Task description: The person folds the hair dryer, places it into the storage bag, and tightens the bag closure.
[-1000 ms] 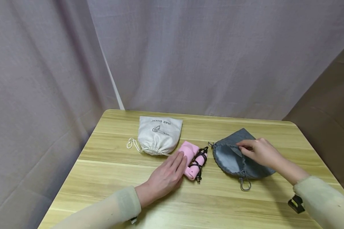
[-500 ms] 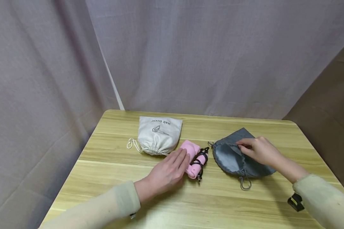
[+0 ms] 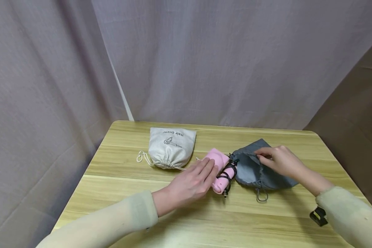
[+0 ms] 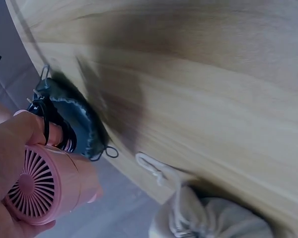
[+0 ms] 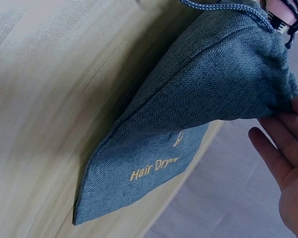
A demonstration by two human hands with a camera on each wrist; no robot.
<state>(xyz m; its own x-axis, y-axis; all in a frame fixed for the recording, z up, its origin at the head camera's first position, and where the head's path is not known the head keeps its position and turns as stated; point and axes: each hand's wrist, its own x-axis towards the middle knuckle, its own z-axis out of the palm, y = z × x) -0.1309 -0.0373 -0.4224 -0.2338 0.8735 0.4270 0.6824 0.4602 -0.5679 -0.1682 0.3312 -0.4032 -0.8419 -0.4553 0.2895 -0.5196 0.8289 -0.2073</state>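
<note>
A folded pink hair dryer [image 3: 218, 158], its handle wound with a black cord [image 3: 225, 176], lies at the mouth of a grey drawstring bag [image 3: 276, 179]. My left hand [image 3: 190, 181] grips the dryer's body; the left wrist view shows its round slotted grille [image 4: 32, 186] beside the palm. My right hand [image 3: 282, 162] pinches the upper rim of the grey bag and holds its mouth apart. "Hair Dryer" lettering [image 5: 155, 168] marks the bag's side in the right wrist view. The cord-wrapped handle overlaps the bag's left edge in the head view.
A full white drawstring bag [image 3: 172, 153], tied at the neck and printed with a hair dryer, lies left of the pink dryer. Both bags are on a wooden table [image 3: 111, 165], with grey curtains [image 3: 204, 62] behind it.
My left hand has moved right with the hair dryer, bringing it from a gap beside the grey bag to the bag's mouth. The right hand keeps its pinch on the rim.
</note>
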